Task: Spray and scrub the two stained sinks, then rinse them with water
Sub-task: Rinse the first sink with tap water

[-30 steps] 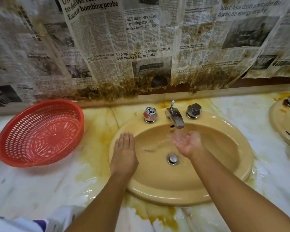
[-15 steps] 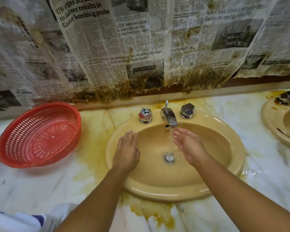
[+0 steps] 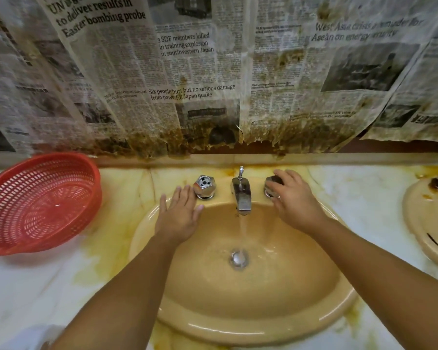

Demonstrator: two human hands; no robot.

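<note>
Rinsing seems underway: right hand (image 3: 292, 202) grips faceted chrome tap knob (image 3: 271, 181), left hand (image 3: 178, 215) lies flat on tan oval ceramic sink (image 3: 238, 327); rust-stained second sink (image 3: 414, 214), beyond the right hand, awaits cleaning.

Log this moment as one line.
right hand: grips right knob | left hand: rests on sink rim | faucet: running

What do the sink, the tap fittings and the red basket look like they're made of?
Sink: probably glazed ceramic, beige and glossy, with sharp highlights along the rim. Spout and left knob: chrome-plated metal by the look, reflective, though the spout looks dulled. Red basket: moulded plastic, uniform colour, regular perforated lattice.
</note>
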